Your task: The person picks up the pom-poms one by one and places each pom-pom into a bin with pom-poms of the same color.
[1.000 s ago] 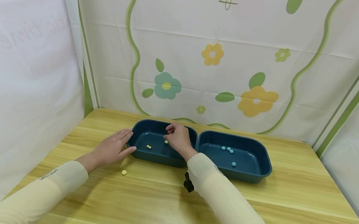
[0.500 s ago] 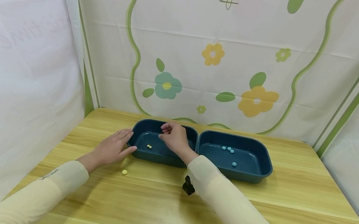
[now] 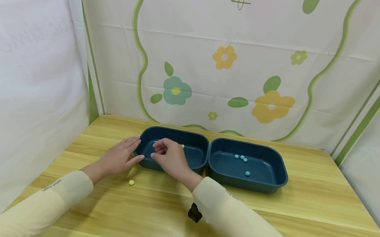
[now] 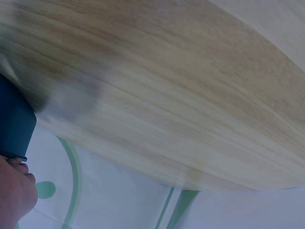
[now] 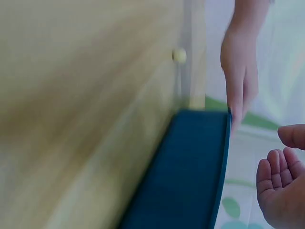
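Note:
My left hand (image 3: 117,160) rests against the left rim of a dark blue tray (image 3: 195,157), fingers fairly straight and thumb by the front corner. Over this tray hovers my right hand (image 3: 172,160), fingers loosely bent and thumb apart from them; nothing shows between them in the head view or in the right wrist view, where the hand (image 5: 286,191) sits at the right edge. One small yellow ball (image 3: 183,146) shows in the tray beyond my right hand. Another yellow ball (image 3: 131,182) lies on the table in front of my left hand.
A second dark blue tray (image 3: 258,186) stands against the first one's right side, holding several light blue balls (image 3: 247,173). The wooden table (image 3: 140,228) ends at a flowered cloth backdrop (image 3: 243,77). A black object (image 3: 195,212) hangs under my right cuff.
My right hand has moved left and toward me within the tray, now covering the spot where two yellow balls lay. A yellow ball shows behind it. My left hand has stayed put.

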Demonstrator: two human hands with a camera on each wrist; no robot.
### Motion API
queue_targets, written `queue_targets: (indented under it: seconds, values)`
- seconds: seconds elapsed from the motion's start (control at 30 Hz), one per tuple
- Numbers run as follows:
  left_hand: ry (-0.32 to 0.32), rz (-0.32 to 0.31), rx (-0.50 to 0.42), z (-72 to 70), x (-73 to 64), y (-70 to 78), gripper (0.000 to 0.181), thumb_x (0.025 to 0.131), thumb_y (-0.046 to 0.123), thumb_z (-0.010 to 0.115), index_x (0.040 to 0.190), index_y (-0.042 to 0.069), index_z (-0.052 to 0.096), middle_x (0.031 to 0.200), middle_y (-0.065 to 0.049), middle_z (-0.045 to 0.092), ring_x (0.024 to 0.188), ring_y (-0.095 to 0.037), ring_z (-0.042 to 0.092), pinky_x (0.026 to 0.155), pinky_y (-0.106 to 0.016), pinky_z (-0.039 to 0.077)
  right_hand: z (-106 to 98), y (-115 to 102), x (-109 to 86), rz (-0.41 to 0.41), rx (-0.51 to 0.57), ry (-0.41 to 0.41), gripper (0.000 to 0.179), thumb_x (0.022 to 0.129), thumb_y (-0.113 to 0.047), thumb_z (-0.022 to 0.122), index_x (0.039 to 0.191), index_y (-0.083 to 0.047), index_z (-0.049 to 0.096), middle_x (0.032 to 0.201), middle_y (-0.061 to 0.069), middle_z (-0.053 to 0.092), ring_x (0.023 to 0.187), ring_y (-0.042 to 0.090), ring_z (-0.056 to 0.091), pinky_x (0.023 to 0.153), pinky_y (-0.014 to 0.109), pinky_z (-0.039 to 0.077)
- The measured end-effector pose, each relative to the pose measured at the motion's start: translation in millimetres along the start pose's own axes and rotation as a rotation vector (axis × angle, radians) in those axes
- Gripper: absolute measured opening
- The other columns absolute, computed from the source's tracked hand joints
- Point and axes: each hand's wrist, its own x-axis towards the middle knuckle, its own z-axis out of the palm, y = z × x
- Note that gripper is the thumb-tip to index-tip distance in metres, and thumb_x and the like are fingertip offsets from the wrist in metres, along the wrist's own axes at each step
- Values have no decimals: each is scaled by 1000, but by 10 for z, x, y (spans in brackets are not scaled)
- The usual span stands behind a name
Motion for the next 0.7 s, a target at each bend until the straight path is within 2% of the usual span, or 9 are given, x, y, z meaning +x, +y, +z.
queue_targets:
  seconds: [0.33,0.7]
  values:
    - [40,11,-24,13,-7,-5,67,99,37,55,142,-12,39,149,-26,36,138,-40,31,112,-52,25,279,-72,-246,-14,2,-128,15,84,-3,76,95,-6,67,90,7,67,75,5,58,71,17,50]
    - [25,-17,-32,2,-10,8,69,100,40,53,143,-11,38,149,-26,35,139,-40,29,113,-52,22,484,46,-295,-14,-95,-227,15,83,-4,76,96,-1,69,83,0,65,71,2,55,69,15,48]
